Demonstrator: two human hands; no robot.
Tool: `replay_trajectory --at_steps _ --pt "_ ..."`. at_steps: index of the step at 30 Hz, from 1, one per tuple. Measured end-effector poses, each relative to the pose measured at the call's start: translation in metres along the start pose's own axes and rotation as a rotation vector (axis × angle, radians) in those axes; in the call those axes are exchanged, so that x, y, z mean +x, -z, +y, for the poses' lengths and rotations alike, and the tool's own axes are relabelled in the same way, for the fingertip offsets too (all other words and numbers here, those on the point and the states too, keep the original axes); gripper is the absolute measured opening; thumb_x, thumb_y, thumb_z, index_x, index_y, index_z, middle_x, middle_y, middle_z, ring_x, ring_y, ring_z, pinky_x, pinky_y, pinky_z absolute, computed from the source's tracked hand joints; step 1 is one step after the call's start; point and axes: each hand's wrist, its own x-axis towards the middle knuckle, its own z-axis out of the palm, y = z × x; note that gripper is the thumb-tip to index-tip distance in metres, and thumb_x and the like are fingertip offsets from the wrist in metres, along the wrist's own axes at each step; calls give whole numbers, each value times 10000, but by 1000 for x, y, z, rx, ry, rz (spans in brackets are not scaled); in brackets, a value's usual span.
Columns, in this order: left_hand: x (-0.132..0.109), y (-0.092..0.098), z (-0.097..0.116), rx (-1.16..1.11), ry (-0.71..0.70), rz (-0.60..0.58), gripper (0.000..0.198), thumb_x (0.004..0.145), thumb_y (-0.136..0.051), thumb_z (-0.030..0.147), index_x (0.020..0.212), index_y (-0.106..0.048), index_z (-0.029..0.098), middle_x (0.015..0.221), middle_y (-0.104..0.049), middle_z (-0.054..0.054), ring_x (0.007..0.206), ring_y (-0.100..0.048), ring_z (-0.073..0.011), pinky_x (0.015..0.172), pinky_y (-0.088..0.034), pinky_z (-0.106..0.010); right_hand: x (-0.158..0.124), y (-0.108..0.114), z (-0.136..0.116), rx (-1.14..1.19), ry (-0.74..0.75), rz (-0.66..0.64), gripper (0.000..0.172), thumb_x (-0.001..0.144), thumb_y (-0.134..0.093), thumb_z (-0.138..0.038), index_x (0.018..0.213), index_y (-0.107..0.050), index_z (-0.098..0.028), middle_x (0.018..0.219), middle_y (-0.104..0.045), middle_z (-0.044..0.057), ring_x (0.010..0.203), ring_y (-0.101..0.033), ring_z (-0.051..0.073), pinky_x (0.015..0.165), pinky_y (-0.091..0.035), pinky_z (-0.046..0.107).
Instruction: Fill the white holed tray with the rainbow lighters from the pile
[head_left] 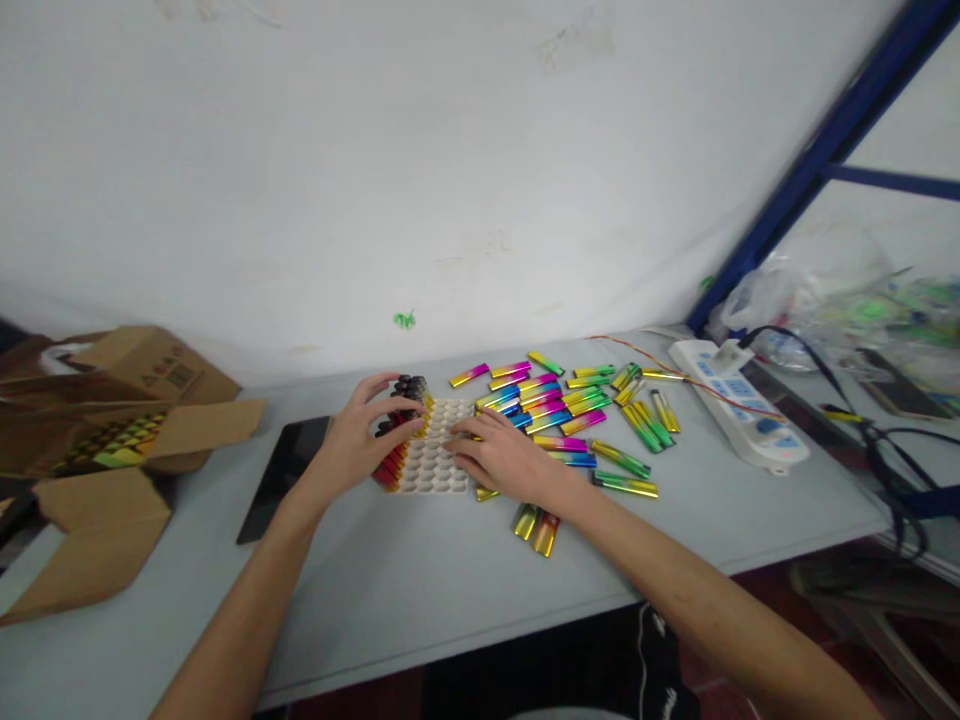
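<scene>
With left hand (360, 435), curves round the outer side of the upright sticks (392, 465), with thumb and fingers parted beside their black tops; cannot tell whether gripping one. With right hand (502, 455), bends fingers down over the right side of the white holed tray (435, 470); cannot tell whether pinching anything, with fingertips partly hidden. Has the tray flat on the grey desk (420, 590), between both hands, with sticks standing packed along its left side, red at the near end and yellow farther back, and rows of round holes across the middle. Has loose metallic sticks (547, 408) scattered to the right, in yellow, pink, blue and green, some partly under the right hand, with two lying side by side nearer the desk's front edge. Farther right, shows a white power strip (739, 405). To the left, shows a black flat panel (281, 480) just beside the left wrist, then an opened cardboard box (180, 370) holding more sticks.
</scene>
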Motion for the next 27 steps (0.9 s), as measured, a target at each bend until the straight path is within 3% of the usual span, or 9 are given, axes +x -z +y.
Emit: replay_trajectory --at_steps 3,6,9,13,15,17,21,27 --pt "1 0 2 -83 20 -7 578 947 -552 717 1323 -743 322 1620 -443 -94 1496 -459 -350 1274 -330 -583 0 -1 -1 -10 7 1 191 1067 -580 -280 1150 -731 -198 1268 -700 103 1198 -638 241 1166 -431 470" --pt "1 2 7 -202 73 13 612 914 -631 690 1398 -692 321 1647 -436 -94 1507 -459 -349 1240 -407 -548 2 -2 1 -3 41 16 201 1072 -572 -282 1166 -724 -190 1258 -711 101 1185 -640 237 1151 -436 459" --pt "0 4 12 -340 147 105 581 913 -651 657 1354 -716 285 1586 -531 -97 1491 -486 -328 1193 -483 -486 3 8 11 17 60 85 200 1076 -566 -286 1155 -723 -191 1244 -720 101 1153 -643 235 1114 -460 447" --pt "-2 3 11 -470 217 249 498 956 -606 619 1243 -759 242 1432 -678 -95 1388 -591 -310 1198 -481 -500 -4 34 43 17 -99 249 204 1080 -538 -237 1158 -720 -187 1191 -711 121 1122 -645 238 1007 -515 409" --pt "-2 1 9 -574 249 325 454 957 -609 593 1162 -770 220 1356 -719 -100 1332 -632 -310 1143 -538 -490 -11 44 63 6 -174 236 167 1054 -586 -215 1130 -732 -186 1137 -708 116 1069 -650 235 971 -521 395" --pt "-3 0 8 -639 253 408 398 947 -629 555 1072 -771 206 1270 -746 -102 1293 -650 -309 1071 -592 -465 -19 48 81 -26 -229 140 106 1012 -657 -205 1042 -755 -180 1053 -704 103 1006 -644 240 935 -519 399" --pt "-6 4 15 -558 201 529 306 958 -632 480 1001 -764 207 1150 -758 -74 1121 -699 -265 982 -618 -419 -26 42 99 -18 -250 -24 65 972 -717 -200 1000 -774 -184 1001 -663 74 990 -625 224 916 -507 380" --pt "-17 12 46 -278 16 618 265 1009 -573 421 989 -739 215 1034 -749 -49 983 -700 -229 935 -577 -393 -20 46 97 40 -254 17 61 965 -729 -208 1006 -762 -178 1030 -634 76 1014 -620 223 948 -511 373"
